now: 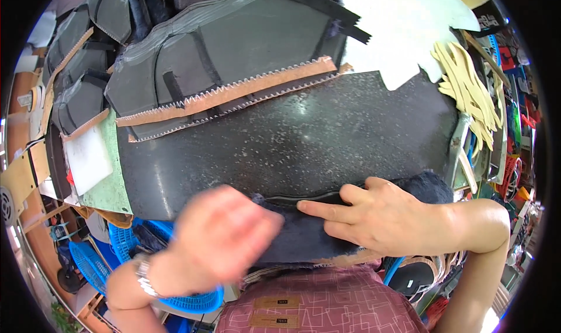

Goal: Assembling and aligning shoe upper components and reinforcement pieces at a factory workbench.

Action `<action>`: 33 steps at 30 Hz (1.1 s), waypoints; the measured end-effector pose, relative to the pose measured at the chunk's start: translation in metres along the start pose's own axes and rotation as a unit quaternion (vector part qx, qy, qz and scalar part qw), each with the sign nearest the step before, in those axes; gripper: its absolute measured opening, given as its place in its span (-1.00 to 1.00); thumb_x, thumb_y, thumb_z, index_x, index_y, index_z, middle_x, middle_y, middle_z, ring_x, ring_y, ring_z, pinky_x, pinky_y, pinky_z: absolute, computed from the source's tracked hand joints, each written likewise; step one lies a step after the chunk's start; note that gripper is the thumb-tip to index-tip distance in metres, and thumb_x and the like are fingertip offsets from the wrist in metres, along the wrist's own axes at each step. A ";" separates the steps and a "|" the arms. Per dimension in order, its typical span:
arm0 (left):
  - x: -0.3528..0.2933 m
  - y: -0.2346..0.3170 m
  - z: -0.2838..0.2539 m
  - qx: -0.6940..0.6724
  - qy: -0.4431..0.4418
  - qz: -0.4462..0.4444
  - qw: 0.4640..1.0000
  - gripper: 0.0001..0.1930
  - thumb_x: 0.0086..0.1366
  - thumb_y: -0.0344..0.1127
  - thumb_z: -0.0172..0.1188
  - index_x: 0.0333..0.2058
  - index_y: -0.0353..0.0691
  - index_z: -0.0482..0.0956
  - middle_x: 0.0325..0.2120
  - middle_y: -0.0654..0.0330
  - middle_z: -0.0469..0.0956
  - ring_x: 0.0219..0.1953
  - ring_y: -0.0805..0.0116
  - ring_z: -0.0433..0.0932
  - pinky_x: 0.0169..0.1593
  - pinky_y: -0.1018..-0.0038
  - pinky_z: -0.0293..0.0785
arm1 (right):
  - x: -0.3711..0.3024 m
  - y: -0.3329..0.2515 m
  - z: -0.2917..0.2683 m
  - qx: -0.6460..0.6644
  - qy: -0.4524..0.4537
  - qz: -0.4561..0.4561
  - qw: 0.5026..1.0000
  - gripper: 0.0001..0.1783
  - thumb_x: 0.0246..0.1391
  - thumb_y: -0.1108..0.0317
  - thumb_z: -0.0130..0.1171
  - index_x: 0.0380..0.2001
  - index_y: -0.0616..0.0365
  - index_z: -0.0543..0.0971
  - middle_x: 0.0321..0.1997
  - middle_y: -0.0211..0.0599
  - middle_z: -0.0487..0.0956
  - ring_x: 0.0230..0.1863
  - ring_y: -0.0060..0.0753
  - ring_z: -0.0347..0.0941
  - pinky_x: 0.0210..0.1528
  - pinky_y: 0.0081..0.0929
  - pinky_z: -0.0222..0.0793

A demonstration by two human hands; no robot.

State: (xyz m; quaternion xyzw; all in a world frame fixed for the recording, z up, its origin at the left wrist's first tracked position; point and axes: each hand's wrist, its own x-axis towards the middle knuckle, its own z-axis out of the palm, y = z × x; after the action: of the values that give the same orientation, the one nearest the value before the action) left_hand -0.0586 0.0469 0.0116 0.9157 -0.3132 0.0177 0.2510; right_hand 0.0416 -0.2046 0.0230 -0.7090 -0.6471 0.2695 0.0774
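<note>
A dark navy furry piece [304,236] lies along the near edge of the black tabletop and hangs over it toward my lap. Along its upper edge runs a thin dark seam or folded edge. My right hand [380,216] rests on this piece from the right, index finger stretched out beside the seam and the other fingers partly bent against the fur. Over the piece's left end is my left hand [228,233], smeared by motion. Its fingers cannot be made out, nor whether anything is in them.
Grey panels [263,35] with brown zigzag-stitched strips are stacked at the far left. A white sheet [403,23] lies at the far right, near pale yellow strips [467,93]. Blue plastic baskets [90,263] stand below the table's left side. The black tabletop [280,134] bears pale specks.
</note>
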 end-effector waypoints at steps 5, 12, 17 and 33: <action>0.027 0.068 0.094 -0.106 0.073 -0.108 0.986 -0.30 -0.10 -0.31 0.31 0.10 -0.37 0.38 0.15 -0.13 0.28 -0.18 0.19 0.43 -0.12 0.39 0.40 | -0.026 -0.017 -0.003 -0.179 0.043 -0.010 0.983 -0.76 -0.15 0.29 0.15 -0.35 0.14 0.55 0.00 -0.17 0.53 -0.12 -0.30 0.40 -0.19 -0.32 0.40; 0.046 0.078 0.099 -0.041 0.068 -0.122 0.989 -0.19 -0.36 -0.32 0.32 0.04 -0.35 0.43 0.14 -0.18 0.26 -0.14 0.06 0.37 -0.09 0.26 0.34 | -0.095 0.024 0.040 0.205 0.542 0.316 0.751 -0.31 -0.20 0.28 0.40 0.04 0.26 0.39 0.08 -0.14 0.45 0.04 -0.17 0.41 0.13 -0.30 0.28; 0.076 0.072 0.087 -0.228 0.066 -0.071 0.969 -0.30 -0.25 -0.44 0.30 0.01 -0.46 0.41 0.10 -0.23 0.29 0.00 -0.11 0.37 0.09 0.21 0.34 | -0.114 0.030 0.054 0.504 0.326 0.286 0.747 -0.60 -0.17 0.36 0.30 -0.19 0.24 0.56 -0.22 -0.28 0.57 -0.10 -0.46 0.48 0.01 -0.49 0.36; 0.102 0.067 0.091 -0.078 -0.070 -0.019 0.994 -0.34 -0.28 -0.11 0.34 -0.10 -0.20 0.45 0.16 -0.01 0.34 -0.21 0.23 0.37 -0.29 0.38 0.23 | -0.090 0.080 -0.010 0.005 0.067 0.044 0.997 -0.61 -0.29 0.37 0.19 -0.24 0.06 0.58 -0.34 -0.38 0.47 -0.29 -0.32 0.43 -0.30 -0.40 0.38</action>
State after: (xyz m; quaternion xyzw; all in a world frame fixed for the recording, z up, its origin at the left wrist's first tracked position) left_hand -0.0275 -0.0988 -0.0185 0.8982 -0.3130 -0.0757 0.2991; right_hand 0.1155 -0.3006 0.0202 -0.7530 -0.6070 0.2279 0.1118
